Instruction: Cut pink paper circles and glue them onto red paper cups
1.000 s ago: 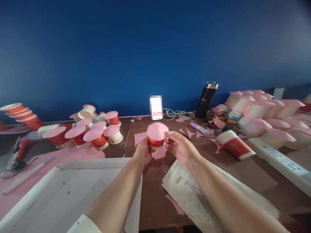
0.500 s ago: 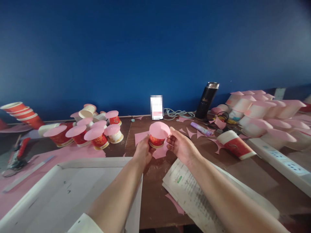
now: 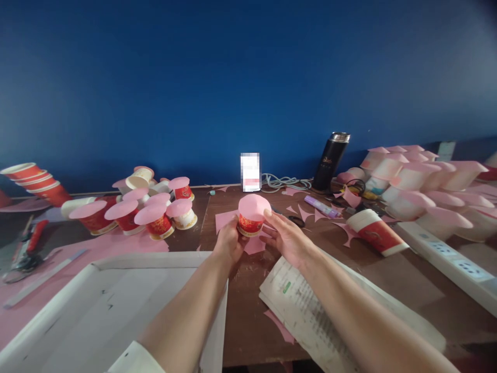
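Observation:
My left hand is closed around a red paper cup with gold print, held over the table straight ahead. A round pink paper disc covers the cup's top and sticks out past it. From the right, my right hand pinches at the disc's right edge, its lower fingers beside the cup and partly spread. Beneath the cup is a pink paper sheet. Black scissor handles show just behind my right hand.
Several disc-topped cups stand left, more at right. A white tray, newspaper, power strip, glue stick, tipped cup, black flask and blurred phone lie around. Pink scraps are scattered.
My right hand has shifted slightly left, its fingertips now further over the disc's edge and its lower fingers straighter. The black scissor handles have come into sight. My left hand stays put.

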Motion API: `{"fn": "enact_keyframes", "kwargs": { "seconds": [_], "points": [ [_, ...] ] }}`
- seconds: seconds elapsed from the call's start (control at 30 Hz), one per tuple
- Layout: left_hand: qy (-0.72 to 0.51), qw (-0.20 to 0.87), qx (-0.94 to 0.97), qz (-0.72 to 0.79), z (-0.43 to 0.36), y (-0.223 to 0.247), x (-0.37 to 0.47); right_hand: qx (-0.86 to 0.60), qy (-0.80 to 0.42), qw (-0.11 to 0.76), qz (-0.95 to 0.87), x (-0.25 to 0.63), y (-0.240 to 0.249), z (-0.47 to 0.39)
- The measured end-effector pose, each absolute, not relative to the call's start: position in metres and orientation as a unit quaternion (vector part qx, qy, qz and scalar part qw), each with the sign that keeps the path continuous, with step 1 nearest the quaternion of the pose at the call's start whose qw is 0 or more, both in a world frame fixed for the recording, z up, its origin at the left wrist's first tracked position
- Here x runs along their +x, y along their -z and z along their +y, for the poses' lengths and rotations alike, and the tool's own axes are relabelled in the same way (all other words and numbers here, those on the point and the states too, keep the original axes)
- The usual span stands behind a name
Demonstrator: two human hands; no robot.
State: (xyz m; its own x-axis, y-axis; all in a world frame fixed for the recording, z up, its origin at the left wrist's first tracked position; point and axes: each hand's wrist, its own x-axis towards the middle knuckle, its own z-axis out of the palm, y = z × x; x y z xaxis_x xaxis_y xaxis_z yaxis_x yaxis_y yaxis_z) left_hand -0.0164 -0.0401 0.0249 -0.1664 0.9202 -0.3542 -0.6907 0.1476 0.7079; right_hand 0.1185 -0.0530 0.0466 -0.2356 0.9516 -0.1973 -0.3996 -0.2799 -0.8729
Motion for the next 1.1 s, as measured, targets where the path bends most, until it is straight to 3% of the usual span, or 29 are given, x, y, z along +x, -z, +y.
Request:
{"fn": "enact_keyframes", "kwargs": {
  "seconds": [0.37, 0.67, 1.1],
  "points": [
    [-0.620, 0.637, 0.187, 0.417, -0.045, -0.019, -0.013, -0.309, -0.724, 0.492, -0.372, 0.115, -0.046, -0.055],
    [-0.665, 0.513, 0.335, 0.427, -0.047, -0.034, -0.028, -0.347, -0.704, 0.499, -0.367, 0.119, -0.053, -0.053],
    [-0.641, 0.559, 0.381, 0.363, -0.055, -0.040, -0.025, -0.336, -0.705, 0.502, -0.371, 0.118, -0.052, -0.053]
  ]
}}
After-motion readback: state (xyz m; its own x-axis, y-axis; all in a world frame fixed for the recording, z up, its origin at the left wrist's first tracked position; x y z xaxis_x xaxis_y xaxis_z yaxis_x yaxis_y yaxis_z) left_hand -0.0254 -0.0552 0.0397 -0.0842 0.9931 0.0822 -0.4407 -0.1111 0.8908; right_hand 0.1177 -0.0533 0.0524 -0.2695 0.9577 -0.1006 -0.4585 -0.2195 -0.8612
